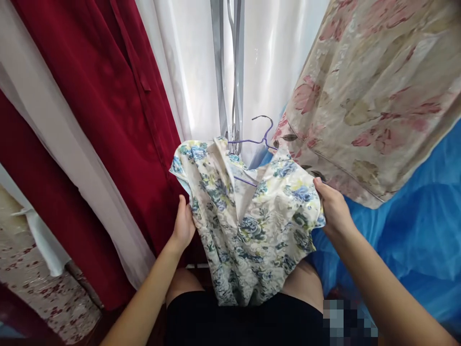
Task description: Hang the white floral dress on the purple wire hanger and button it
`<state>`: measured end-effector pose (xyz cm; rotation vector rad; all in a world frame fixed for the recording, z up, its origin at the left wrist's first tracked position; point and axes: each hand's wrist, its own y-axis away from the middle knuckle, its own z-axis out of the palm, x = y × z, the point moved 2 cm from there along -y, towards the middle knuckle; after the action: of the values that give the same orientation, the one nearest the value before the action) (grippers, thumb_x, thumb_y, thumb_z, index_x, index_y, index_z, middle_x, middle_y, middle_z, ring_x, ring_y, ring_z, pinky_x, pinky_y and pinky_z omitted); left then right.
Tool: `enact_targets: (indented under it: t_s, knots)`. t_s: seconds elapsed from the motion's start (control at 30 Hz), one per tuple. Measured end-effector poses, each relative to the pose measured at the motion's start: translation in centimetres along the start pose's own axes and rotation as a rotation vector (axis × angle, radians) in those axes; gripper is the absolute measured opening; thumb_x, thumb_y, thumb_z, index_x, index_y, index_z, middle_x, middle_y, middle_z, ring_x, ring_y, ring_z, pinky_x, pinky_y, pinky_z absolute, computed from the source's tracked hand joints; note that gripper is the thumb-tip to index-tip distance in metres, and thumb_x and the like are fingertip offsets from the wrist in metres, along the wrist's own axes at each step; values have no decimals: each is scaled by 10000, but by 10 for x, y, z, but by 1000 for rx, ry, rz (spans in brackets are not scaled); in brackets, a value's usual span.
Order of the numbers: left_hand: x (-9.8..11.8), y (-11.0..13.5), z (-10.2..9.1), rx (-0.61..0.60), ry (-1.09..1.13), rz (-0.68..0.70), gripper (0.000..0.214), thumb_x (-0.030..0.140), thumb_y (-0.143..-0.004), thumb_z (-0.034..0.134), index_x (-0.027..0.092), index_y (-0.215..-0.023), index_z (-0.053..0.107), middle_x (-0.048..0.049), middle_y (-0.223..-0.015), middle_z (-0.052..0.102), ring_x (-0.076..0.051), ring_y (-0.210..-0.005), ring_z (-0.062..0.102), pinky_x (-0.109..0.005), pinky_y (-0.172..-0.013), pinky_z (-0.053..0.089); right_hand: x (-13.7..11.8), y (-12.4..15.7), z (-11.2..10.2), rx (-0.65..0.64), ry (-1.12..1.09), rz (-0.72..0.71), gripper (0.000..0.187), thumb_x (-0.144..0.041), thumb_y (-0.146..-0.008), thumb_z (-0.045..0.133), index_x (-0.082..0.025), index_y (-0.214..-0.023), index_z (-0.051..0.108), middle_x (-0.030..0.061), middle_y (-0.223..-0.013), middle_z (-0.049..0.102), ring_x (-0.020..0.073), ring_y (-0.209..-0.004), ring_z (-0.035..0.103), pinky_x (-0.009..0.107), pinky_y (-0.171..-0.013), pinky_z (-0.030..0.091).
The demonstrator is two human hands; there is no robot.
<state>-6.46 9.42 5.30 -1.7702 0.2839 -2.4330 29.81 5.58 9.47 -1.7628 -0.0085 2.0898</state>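
Note:
A short-sleeved floral blouse in cream, blue and yellow hangs in front of my lap. Inside it sits a purple wire hanger, its hook rising above the neckline. My left hand is closed at the blouse's side, just under the sleeve, with its fingers partly behind the cloth. On the other side, my right hand pinches the sleeve edge, thumb in front and the other fingers hidden behind the fabric.
Red curtain-like cloth hangs at the left, with white cloth behind a grey metal stand. Pink-flowered fabric hangs at the upper right. Blue plastic-like material bulges below it. Clear-wrapped floral fabric lies lower left.

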Motion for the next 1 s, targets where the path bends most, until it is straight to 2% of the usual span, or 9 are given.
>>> enact_targets:
  t_s: [0.2, 0.37, 0.53, 0.63, 0.7, 0.77, 0.83, 0.93, 1.0]
  knots:
    - [-61, 41, -24, 230, -188, 55, 578, 522, -759, 805, 196, -1219, 677, -88, -1226, 735, -319, -1318, 587, -414, -1147, 434, -16, -14, 18, -167, -41, 137, 378, -569, -791, 742, -227, -952, 752, 81, -757, 774, 366, -759, 739, 450, -616, 584]
    - [-95, 80, -22, 324, -192, -36, 440, 452, -809, 775, 197, -1160, 705, -88, -1186, 752, -326, -1272, 625, -449, -1139, 443, -5, 12, 11, -149, 13, 170, 328, -568, -808, 745, -241, -810, 715, 61, -676, 719, 281, -602, 662, 365, -496, 491]
    - [-102, 101, -35, 387, -210, -102, 430, 459, -839, 766, 203, -1178, 695, -86, -1260, 728, -320, -1310, 600, -425, -1112, 476, 41, 43, -12, 261, 181, -193, 353, -566, -908, 638, -256, -740, 627, 19, -708, 657, 217, -662, 607, 312, -546, 469]
    - [-100, 110, -41, 416, -215, -120, 486, 465, -805, 802, 192, -1192, 695, -93, -1278, 722, -324, -1302, 607, -420, -1114, 477, 88, 81, -22, 592, 158, -195, 306, -531, -956, 540, -263, -879, 665, 42, -873, 694, 240, -786, 639, 349, -657, 527]
    - [-99, 115, -37, 410, -198, -142, 498, 473, -794, 810, 186, -1188, 707, -96, -1269, 727, -325, -1290, 616, -419, -1109, 483, 117, 110, -15, 708, 208, -142, 265, -497, -952, 535, -281, -846, 645, 44, -831, 673, 249, -776, 615, 364, -650, 524]
    - [-98, 120, -29, 393, -178, -151, 510, 476, -787, 815, 175, -1189, 718, -105, -1253, 734, -324, -1286, 620, -414, -1102, 488, 138, 133, 8, 588, 201, -50, 334, -489, -949, 542, -290, -681, 555, 20, -643, 563, 225, -613, 521, 355, -560, 460]
    - [-97, 124, -17, 399, -171, -138, 528, 480, -774, 822, 157, -1182, 731, -120, -1231, 742, -327, -1266, 634, -410, -1086, 501, 148, 144, 44, 235, 119, 33, 430, -525, -963, 523, -272, -615, 508, 0, -558, 478, 197, -538, 454, 341, -528, 404]
    - [-96, 132, 4, 403, -164, -136, 548, 477, -727, 853, 128, -1138, 754, -142, -1164, 763, -333, -1160, 694, -406, -1011, 549, 145, 145, 91, -166, 34, 147, 365, -554, -956, 552, -239, -772, 568, -23, -583, 524, 165, -529, 460, 302, -531, 368]
    - [-96, 139, 19, 360, -140, -157, 541, 468, -719, 858, 116, -1118, 760, -151, -1121, 773, -327, -1105, 719, -394, -969, 571, 139, 139, 106, -289, 22, 212, 324, -527, -952, 575, -230, -826, 554, -32, -597, 556, 147, -527, 469, 280, -535, 354]
